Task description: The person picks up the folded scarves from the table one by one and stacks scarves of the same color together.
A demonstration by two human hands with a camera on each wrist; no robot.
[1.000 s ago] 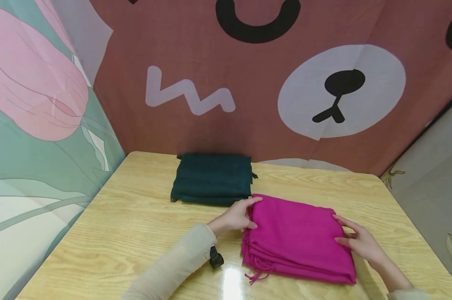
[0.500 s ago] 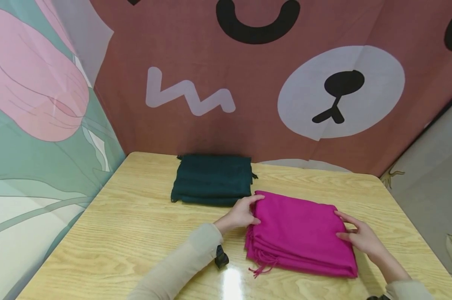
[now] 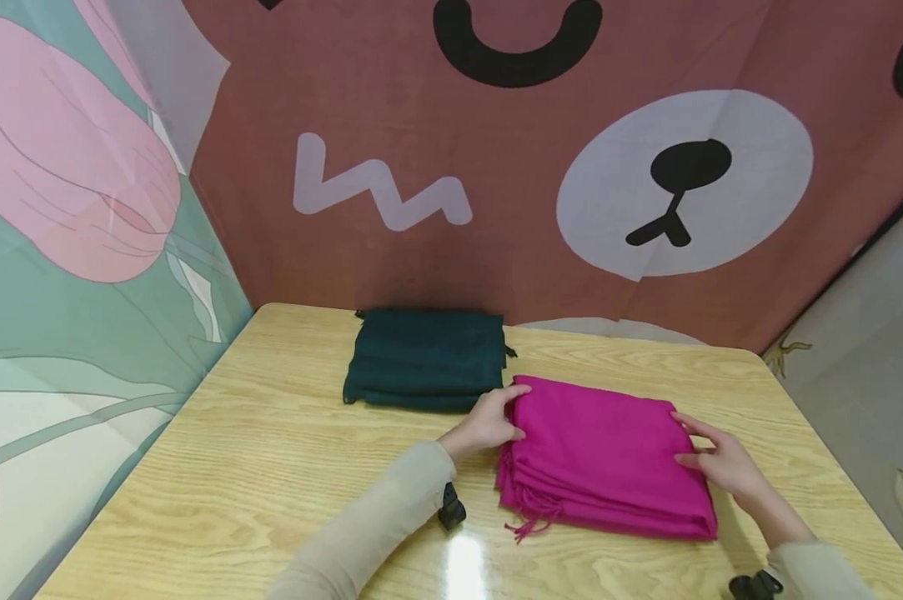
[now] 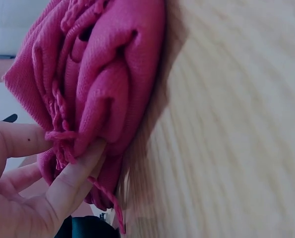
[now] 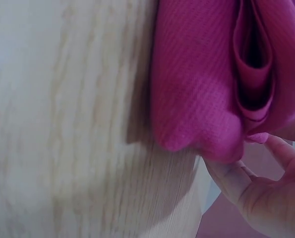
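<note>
A folded magenta scarf (image 3: 601, 458) with fringe at its left end lies on the right half of the table. My left hand (image 3: 484, 422) grips its left edge, thumb and index fingertip on top. In the left wrist view the other fingers (image 4: 80, 181) reach into the fringed layers of the scarf (image 4: 102, 89). At the opposite edge, my right hand (image 3: 729, 461) holds the scarf between thumb and fingers. The right wrist view shows the rolled folds (image 5: 202, 84), with fingers (image 5: 231, 181) tucked beneath the far end; some fingers are hidden there.
A folded dark green scarf (image 3: 424, 358) lies near the back edge of the wood-grain table (image 3: 286, 433), just beyond my left hand. A printed brown cloth (image 3: 391, 267) hangs behind the table, and patterned cloths flank both sides.
Both hands have moved the magenta scarf slightly away from me and to the right, keeping their hold at its two edges. The green scarf has stayed in place.
</note>
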